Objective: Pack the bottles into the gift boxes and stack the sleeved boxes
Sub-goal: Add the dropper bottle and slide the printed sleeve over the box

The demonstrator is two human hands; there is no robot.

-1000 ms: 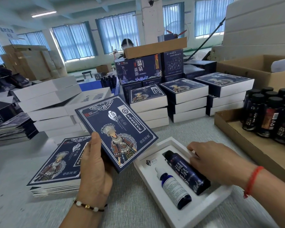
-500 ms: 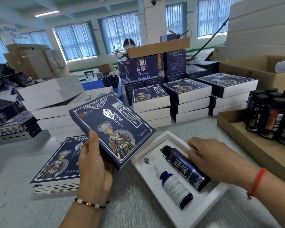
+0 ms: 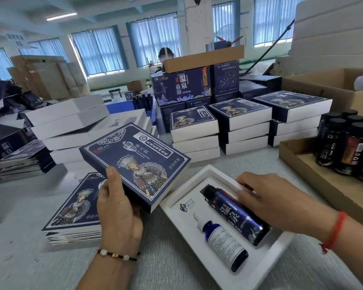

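**Sleeve held just left of the filled tray**

A dark blue printed cardboard sleeve (image 3: 134, 164) is grasped at its near end by the left hand (image 3: 117, 214), tilted, its long axis running far-left to near-right. The white tray box (image 3: 266, 258) lies immediately right of it with 2 bottles seated. The right hand (image 3: 266, 197) is curled over the dark blue tall bottle (image 3: 235, 216). Sleeving likely follows; the left hand is nearer.
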